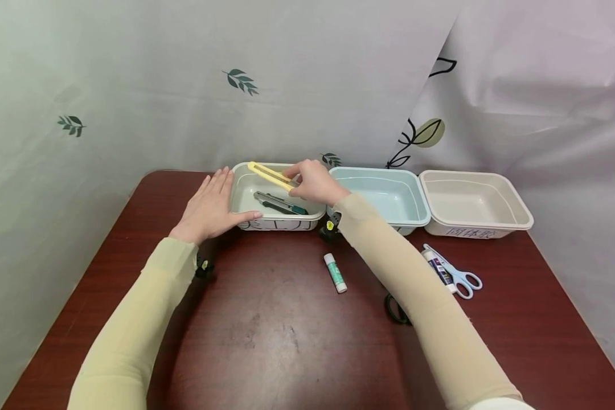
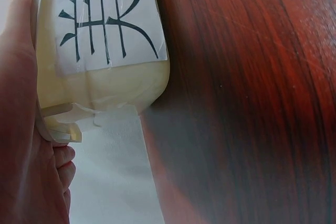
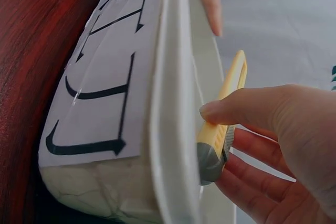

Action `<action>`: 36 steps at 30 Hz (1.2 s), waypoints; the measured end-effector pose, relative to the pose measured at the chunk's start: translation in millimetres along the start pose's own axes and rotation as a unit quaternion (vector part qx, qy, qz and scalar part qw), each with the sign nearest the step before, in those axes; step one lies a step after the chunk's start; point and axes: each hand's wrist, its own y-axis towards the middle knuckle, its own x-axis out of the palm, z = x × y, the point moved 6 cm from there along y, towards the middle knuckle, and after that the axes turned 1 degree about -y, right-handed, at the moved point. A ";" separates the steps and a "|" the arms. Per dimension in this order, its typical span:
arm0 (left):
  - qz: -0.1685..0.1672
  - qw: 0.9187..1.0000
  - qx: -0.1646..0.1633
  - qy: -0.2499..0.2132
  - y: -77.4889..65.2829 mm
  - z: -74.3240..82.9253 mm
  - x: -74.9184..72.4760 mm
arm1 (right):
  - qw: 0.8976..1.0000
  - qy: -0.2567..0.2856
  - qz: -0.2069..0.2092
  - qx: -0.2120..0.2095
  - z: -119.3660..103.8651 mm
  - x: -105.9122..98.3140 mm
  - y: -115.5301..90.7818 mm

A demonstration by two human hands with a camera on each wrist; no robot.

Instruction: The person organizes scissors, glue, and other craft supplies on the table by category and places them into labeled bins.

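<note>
black scissors [image 1: 396, 310] mostly behind sleeve [image 1: 420, 290]

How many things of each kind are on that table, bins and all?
Bins: 3 — white bin, blue bin, beige bin
Utility knives: 2 — yellow knife in the right hand, dark knife lying in the white bin
Glue sticks: 2 —
Scissors: 1 —
Total: 8

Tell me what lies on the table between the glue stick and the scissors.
In the head view, the right forearm crosses between glue stick and scissors.
</note>
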 end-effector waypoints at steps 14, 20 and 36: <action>-0.005 1.000 0.006 0.002 1.4 3.4 0.0 | 0.998 -0.057 0.013 0.022 5.7 -0.8 -3.8; -0.010 1.000 0.004 -0.001 1.9 2.5 0.8 | 0.999 -0.029 0.033 0.015 0.6 -17.7 -12.7; -0.010 1.000 0.000 -0.002 0.9 -0.7 0.9 | 0.996 0.008 0.084 -0.010 -17.5 -73.4 -39.7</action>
